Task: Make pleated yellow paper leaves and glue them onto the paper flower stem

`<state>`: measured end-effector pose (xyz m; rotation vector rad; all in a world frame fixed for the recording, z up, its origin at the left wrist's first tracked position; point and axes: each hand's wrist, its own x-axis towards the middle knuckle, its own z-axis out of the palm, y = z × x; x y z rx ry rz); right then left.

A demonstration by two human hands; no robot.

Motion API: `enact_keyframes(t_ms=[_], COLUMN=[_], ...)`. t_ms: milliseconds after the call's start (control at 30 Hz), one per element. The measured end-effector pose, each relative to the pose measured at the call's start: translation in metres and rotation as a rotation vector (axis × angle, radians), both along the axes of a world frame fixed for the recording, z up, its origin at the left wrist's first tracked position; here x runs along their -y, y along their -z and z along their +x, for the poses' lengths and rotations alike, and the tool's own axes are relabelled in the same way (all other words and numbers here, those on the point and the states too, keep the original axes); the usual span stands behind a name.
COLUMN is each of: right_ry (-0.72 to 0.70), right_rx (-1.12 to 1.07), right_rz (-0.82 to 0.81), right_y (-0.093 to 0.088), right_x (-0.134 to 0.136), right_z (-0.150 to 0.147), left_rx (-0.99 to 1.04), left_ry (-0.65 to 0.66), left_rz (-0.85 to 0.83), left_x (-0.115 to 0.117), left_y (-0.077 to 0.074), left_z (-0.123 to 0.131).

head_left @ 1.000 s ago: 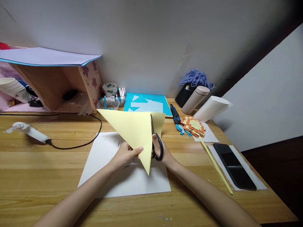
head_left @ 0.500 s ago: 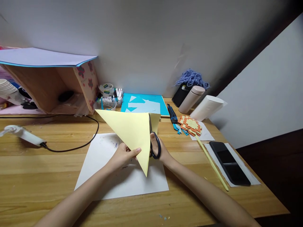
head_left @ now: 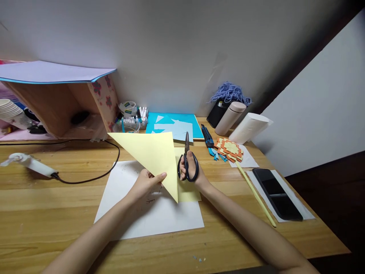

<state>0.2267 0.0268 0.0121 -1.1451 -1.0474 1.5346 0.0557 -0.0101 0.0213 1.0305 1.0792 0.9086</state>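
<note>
A folded triangle of yellow paper (head_left: pixel 155 150) is pinched in my left hand (head_left: pixel 149 182), the thumb on its front near the lower edge. My right hand (head_left: pixel 196 173) grips black-handled scissors (head_left: pixel 186 146), fingers through the loops and blades pointing away from me. The scissors are apart from the triangle, just to its right. A separate strip of yellow paper (head_left: pixel 189 194) lies beneath the scissors, partly over a white sheet (head_left: pixel 128 217) with small marks on it.
Behind lie blue paper with white scraps (head_left: pixel 168 121), a utility knife (head_left: pixel 207 137) and a marker box (head_left: pixel 142 116). To the right are an orange-and-yellow paper flower (head_left: pixel 230 149) with a stick, a phone (head_left: pixel 276 194) and a pink bottle (head_left: pixel 230 118). A white corded tool (head_left: pixel 34 165) lies left.
The scissors have come out of the yellow paper, away from its right edge. A strip has separated from the triangle and dropped onto the table and white sheet.
</note>
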Motion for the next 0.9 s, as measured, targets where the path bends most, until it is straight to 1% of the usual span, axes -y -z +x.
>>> enact_keyframes(t_ms=[100, 200, 300, 433, 500, 600, 800, 900], right_ry=[-0.062, -0.206, -0.312, -0.343, -0.352, -0.358, -0.413, -0.447], right_rx=[0.075, 0.21, 0.295, 0.33, 0.315, 0.322, 0.408, 0.462], right_rz=[-0.019, 0.071, 0.147, 0.131, 0.11, 0.112, 0.091, 0.085], right_y=[-0.004, -0.006, -0.005, -0.003, -0.003, -0.005, -0.012, -0.019], right_x=[-0.004, 0.0, 0.006, 0.008, 0.007, 0.004, -0.004, -0.011], right_z=[0.005, 0.007, 0.006, 0.006, 0.007, 0.01, 0.021, 0.032], left_rx=[-0.056, -0.106, -0.073, -0.043, -0.024, 0.034, 0.052, 0.067], left_ry=[-0.109, -0.183, -0.203, -0.23, -0.271, -0.356, -0.572, -0.632], left_rz=[0.002, -0.015, 0.012, -0.007, -0.017, 0.031, 0.098, 0.148], left_x=[-0.006, -0.008, -0.008, -0.009, -0.011, -0.019, -0.04, -0.048], left_y=[-0.003, -0.005, -0.004, -0.003, -0.003, -0.001, 0.014, 0.022], left_z=[-0.005, -0.008, -0.009, -0.009, -0.011, -0.019, -0.046, -0.056])
